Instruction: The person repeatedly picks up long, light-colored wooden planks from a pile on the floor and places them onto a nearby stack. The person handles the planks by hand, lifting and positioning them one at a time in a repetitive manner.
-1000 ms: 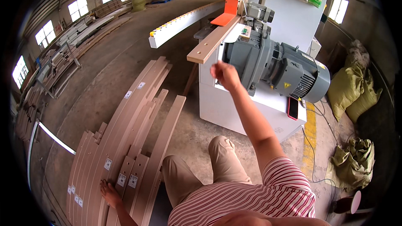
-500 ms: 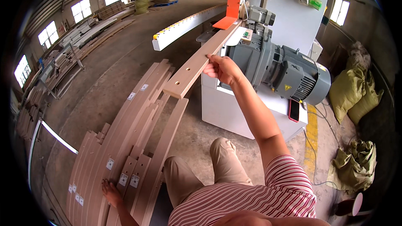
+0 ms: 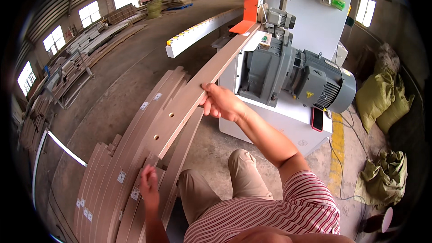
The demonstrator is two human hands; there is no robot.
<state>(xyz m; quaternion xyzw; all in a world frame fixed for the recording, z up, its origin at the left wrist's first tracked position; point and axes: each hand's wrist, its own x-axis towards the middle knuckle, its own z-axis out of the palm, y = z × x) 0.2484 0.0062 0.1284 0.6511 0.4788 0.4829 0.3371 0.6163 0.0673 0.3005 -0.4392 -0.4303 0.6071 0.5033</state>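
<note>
My right hand (image 3: pixel 220 101) is closed on the right edge of a long brown board (image 3: pixel 189 94), thumb on top and fingers underneath. Two round holes pierce the board near its close end, while its far end reaches the orange guard (image 3: pixel 250 11) of the machine. Just short of the close end, my left hand (image 3: pixel 150 184) is raised with fingers apart and nothing in it. Below that hand lies a stack of similar brown boards (image 3: pixel 121 153), some bearing small white labels. The held board hides part of this stack.
A grey motor (image 3: pixel 315 78) sits on the white machine base (image 3: pixel 274 123), with a phone (image 3: pixel 317 119) near its corner. A white roller rail (image 3: pixel 202 33) stands beyond the board. Green sacks (image 3: pixel 378 94) and cables lie at the right; my knees are close to the base.
The board has come back toward me and down to the left, my right hand moving with it. My left hand has lifted off the stacked boards and moved right, toward the board's close end.
</note>
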